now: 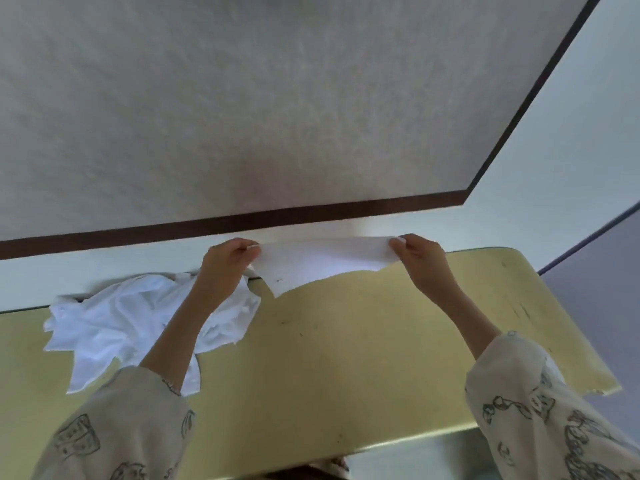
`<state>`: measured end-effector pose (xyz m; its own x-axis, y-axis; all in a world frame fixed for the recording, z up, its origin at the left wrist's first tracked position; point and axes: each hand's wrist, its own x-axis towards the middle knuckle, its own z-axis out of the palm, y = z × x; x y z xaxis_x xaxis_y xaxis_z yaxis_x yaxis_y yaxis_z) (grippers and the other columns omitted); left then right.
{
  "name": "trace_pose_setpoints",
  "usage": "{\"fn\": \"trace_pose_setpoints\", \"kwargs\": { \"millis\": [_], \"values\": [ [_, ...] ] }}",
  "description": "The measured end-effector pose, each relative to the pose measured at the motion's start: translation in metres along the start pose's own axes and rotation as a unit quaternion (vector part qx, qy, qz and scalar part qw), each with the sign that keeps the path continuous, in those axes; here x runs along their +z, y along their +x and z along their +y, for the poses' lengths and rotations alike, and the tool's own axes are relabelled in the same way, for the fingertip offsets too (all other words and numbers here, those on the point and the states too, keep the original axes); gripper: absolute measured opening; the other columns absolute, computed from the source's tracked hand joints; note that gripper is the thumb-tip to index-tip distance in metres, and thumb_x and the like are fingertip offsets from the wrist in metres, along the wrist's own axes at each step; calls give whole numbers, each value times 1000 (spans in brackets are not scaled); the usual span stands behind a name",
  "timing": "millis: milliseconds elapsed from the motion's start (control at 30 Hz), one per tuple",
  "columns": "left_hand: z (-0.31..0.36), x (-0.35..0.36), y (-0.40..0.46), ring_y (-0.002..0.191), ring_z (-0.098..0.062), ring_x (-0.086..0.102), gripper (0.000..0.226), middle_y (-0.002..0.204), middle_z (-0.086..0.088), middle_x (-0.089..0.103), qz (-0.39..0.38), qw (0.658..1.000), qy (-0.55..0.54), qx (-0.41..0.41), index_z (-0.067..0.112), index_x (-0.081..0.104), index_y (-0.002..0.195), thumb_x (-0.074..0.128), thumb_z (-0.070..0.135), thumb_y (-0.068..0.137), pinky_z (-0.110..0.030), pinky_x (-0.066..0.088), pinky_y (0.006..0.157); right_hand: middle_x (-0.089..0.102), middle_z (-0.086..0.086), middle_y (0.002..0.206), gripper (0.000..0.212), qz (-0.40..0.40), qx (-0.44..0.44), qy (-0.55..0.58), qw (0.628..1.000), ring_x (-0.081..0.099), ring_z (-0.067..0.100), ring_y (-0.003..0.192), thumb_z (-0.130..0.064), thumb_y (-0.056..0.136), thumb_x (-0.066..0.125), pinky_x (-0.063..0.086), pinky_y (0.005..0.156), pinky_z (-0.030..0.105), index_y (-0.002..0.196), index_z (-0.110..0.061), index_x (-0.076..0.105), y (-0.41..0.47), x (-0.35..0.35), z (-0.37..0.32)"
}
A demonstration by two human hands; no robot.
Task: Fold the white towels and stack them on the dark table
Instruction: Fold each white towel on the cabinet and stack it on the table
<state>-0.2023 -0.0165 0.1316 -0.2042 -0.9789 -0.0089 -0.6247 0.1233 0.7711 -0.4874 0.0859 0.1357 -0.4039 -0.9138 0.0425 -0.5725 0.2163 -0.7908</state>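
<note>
Head view: a white towel [322,263], held taut above the far edge of the yellowish table [346,358], is pinched at its upper corners by the left hand [227,259] and right hand [417,258], apparently thumb against curled fingers, and should be laid flat with edges aligned, beside the crumpled towel pile [138,320].

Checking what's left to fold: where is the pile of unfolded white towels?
In the head view, the crumpled pile lies on the yellowish table at its left side, against the wall, partly under the left forearm.
</note>
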Motion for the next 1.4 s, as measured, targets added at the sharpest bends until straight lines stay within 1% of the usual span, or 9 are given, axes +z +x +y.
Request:
{"fn": "trace_pose_setpoints", "kwargs": {
  "millis": [67,200,367,567,767,933,1133,1300,1400],
  "values": [
    [-14,14,-14,74,-7,57,10,78,7,62,-60,998,-11,-18,18,64,86,58,26,86,-4,40,64,42,-6,54,25,-26,29,-12,999,37,9,54,-19,93,51,28,53,24,71,-7,55,-15,4,22],
    [-54,48,-50,67,-12,54,10,71,3,61,-172,982,4,-78,15,66,92,59,21,89,-20,41,66,43,-6,54,30,-105,118,-27,987,37,7,53,-18,91,55,29,50,18,61,-17,53,-47,18,76],
    [-95,86,-83,76,-19,59,15,81,-11,67,-267,953,16,-141,2,68,92,58,13,89,-30,46,77,58,5,72,28,-185,200,-66,960,47,12,63,-22,90,56,35,58,24,84,3,65,-78,39,128],
    [-120,117,-79,72,-6,59,9,76,7,63,-218,962,-16,-166,9,67,90,58,9,89,-16,42,67,71,8,100,21,-142,186,-47,971,61,17,86,-18,89,59,42,77,26,101,-7,71,-75,70,159],
    [-130,152,-48,82,-12,56,18,91,-3,64,-126,976,-18,-177,5,67,99,58,17,88,-11,38,65,66,3,84,18,-60,205,5,977,56,14,78,-11,88,55,40,65,19,97,-6,70,-45,100,181],
    [-138,175,-32,85,-12,55,22,93,-2,63,-104,973,-11,-204,5,66,103,57,21,89,-8,35,62,70,5,94,21,-56,191,-36,979,58,11,84,-10,89,53,39,70,16,101,-5,70,-25,113,198],
    [-148,187,-22,84,-13,57,20,89,0,64,-99,969,14,-227,7,67,99,59,21,87,-24,39,74,71,6,101,21,-61,179,-55,980,57,6,87,-10,89,54,39,74,14,102,-7,70,-18,122,207],
    [-152,185,-21,80,-12,55,8,79,8,59,-91,966,17,-240,15,62,91,62,20,85,-19,40,66,69,6,91,16,-62,186,-57,979,58,13,82,-10,87,55,47,76,26,97,-9,67,-17,124,212],
    [-152,184,-21,86,-16,56,8,88,1,61,-104,963,6,-247,16,61,94,61,19,86,-26,44,79,64,3,85,12,-67,189,-56,978,56,14,79,-11,87,57,42,72,24,96,-7,64,-17,123,213]
  ]
}}
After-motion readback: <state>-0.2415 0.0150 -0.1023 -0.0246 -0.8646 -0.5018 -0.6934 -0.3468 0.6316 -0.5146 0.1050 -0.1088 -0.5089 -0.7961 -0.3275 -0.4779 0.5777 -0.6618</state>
